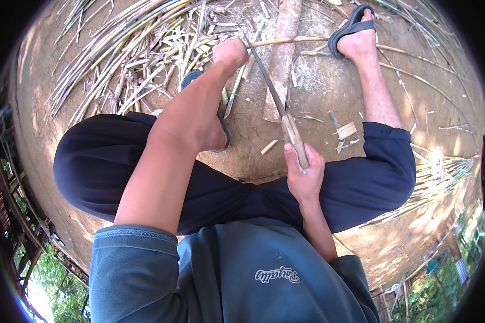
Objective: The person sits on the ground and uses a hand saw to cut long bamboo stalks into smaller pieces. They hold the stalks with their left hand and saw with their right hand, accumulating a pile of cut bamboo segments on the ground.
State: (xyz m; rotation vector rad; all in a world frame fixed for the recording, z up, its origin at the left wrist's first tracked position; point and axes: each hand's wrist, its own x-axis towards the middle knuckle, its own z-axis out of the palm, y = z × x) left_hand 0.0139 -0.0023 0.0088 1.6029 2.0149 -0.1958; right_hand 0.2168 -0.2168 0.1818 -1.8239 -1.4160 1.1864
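Observation:
My left hand (230, 52) is closed around the near end of a thin bamboo-like stalk (285, 40), which runs right across a wooden plank (275, 89) and under my sandalled right foot (355, 43). In my right hand (305, 169) is a long knife with a wooden handle (293, 134). Its dark narrow blade (267, 78) points up and left, the tip beside my left fist close to the stalk. Whether the edge touches the stalk, I cannot tell. My left fingers are partly hidden by the back of the hand.
Long stalks (140, 32) lie heaped at the upper left, with split pieces and shavings (172, 59) around them. Another bundle of thin stalks (436, 175) rests beyond my right knee. Short offcuts (346, 131) are scattered on the earth floor. My left sandal (191, 79) shows behind my forearm.

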